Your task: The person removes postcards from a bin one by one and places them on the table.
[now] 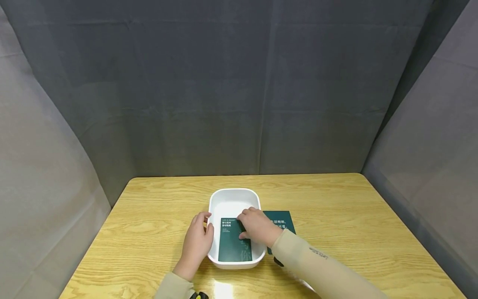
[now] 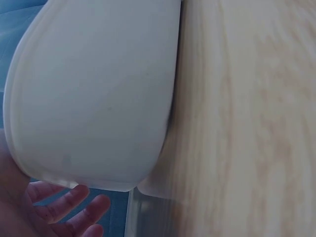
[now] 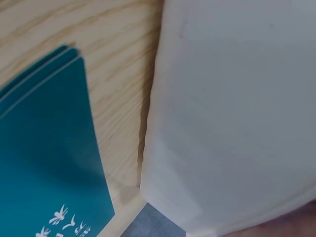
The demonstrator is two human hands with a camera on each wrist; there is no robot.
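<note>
A white tub [image 1: 232, 198] stands at the middle of the wooden table, and a dark green booklet [image 1: 230, 246] lies flat inside it. My right hand [image 1: 257, 226] rests on top of that booklet's right part, fingers arched, tips near its upper edge. At the tub's left wall my left hand [image 1: 198, 241] holds the rim, thumb on top. The left wrist view shows the tub's outer wall [image 2: 98, 98] and my fingers [image 2: 69, 207] below it. In the right wrist view the tub's wall [image 3: 232, 113] fills the right side.
More green booklets [image 1: 284, 221] lie on the table just right of the tub, partly under my right sleeve; they also show beside the tub as a stack [image 3: 49, 163]. Bare wood [image 1: 354, 216] surrounds the tub. Grey curtains enclose the table on three sides.
</note>
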